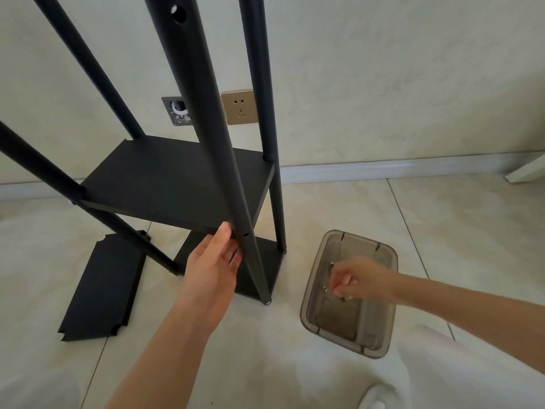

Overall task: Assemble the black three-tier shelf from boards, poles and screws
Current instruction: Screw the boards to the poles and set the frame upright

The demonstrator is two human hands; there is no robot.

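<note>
The left hand (213,261) grips the nearest black pole (206,119) beside the middle board (177,178), fingers curled round it. At three o'clock, the right hand (358,278) reaches into a clear plastic tub (312,293), fingertips pinched together; whether on a screw, I cannot tell. At nine o'clock, a loose board (103,287) lies flat on the floor tiles (442,231).

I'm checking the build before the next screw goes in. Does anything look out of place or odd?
One board lies loose on the floor left of the shelf, so the third tier is not fitted. On the wall, the box beside the socket has no cover. Nothing looks spilled or broken.
</note>
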